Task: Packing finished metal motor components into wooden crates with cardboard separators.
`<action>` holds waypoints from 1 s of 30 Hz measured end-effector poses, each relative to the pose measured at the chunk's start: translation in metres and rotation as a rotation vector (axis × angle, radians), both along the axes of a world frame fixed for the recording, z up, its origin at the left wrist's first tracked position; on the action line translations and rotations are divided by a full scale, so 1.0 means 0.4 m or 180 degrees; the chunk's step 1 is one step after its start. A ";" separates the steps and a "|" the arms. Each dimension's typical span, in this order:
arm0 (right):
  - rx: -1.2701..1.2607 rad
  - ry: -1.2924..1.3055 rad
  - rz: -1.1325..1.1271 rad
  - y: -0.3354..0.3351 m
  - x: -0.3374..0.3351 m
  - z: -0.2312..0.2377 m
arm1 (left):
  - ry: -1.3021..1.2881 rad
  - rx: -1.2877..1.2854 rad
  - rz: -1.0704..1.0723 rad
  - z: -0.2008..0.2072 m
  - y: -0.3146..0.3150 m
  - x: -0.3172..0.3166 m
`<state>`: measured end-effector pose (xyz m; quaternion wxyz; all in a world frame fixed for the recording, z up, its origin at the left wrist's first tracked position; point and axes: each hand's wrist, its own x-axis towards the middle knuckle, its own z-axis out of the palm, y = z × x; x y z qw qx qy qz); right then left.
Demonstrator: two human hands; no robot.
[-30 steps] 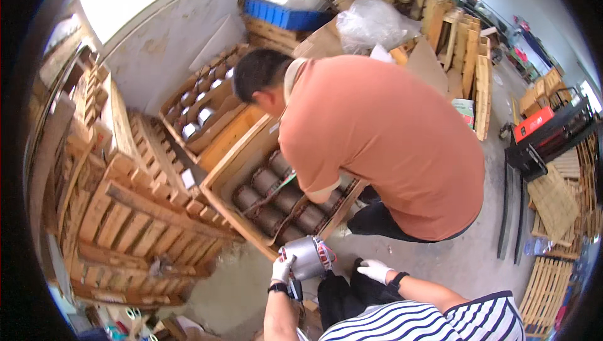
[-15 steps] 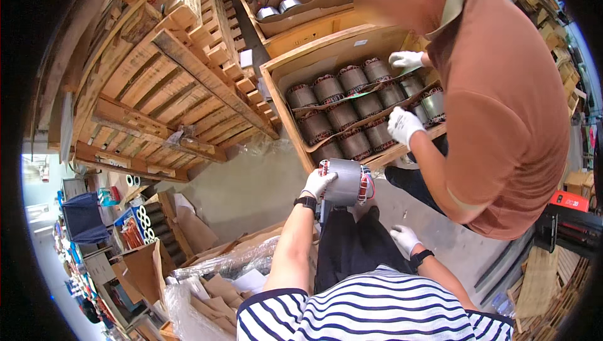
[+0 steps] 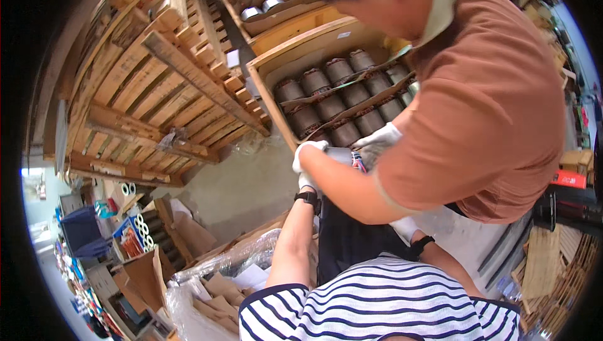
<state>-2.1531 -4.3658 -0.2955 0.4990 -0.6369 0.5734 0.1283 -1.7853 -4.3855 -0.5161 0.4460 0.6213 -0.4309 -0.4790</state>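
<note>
A grey motor stator (image 3: 340, 155) with red windings and coloured lead wires is held in front of me, largely covered by a co-worker's forearm. One white-gloved hand of the co-worker (image 3: 309, 153) is at its left end, the other (image 3: 380, 135) at its right. My left hand (image 3: 307, 181), in a white glove, is just below the left end; its fingers are hidden behind the co-worker's arm. My right hand (image 3: 405, 227), also gloved, is low at the right beside my dark trousers, away from the stator, its fingers covered by the same arm.
Beyond the stator, a wooden crate (image 3: 271, 103) contains rows of similar stators separated by cardboard. A second crate (image 3: 286, 27) stands behind it. Wooden pallets (image 3: 169, 96) lean at the left. Cardboard and plastic wrap (image 3: 235, 259) lie near my left arm. The co-worker (image 3: 477, 102) leans in from the right.
The co-worker has leaned in, bringing both hands from the crate to the stator and an arm across my hands. Earlier my left hand plainly gripped the stator's left end. My right hand has risen slightly.
</note>
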 end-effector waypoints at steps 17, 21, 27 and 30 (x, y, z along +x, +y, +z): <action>-0.0286 -0.0246 -0.0284 0.065 -0.215 0.112 | -0.0751 0.0461 0.0417 -0.037 0.117 0.006; -0.0334 -0.0277 -0.0674 0.178 -0.461 0.066 | -0.0570 0.1058 0.0888 0.174 0.072 -0.330; -0.0263 -0.0164 -0.1284 0.275 -0.771 0.144 | -0.0639 0.2889 -0.0127 0.467 0.250 -0.602; -0.0350 -0.0309 -0.1981 0.310 -0.939 0.209 | -0.1191 0.2315 -0.1552 0.391 0.268 -0.773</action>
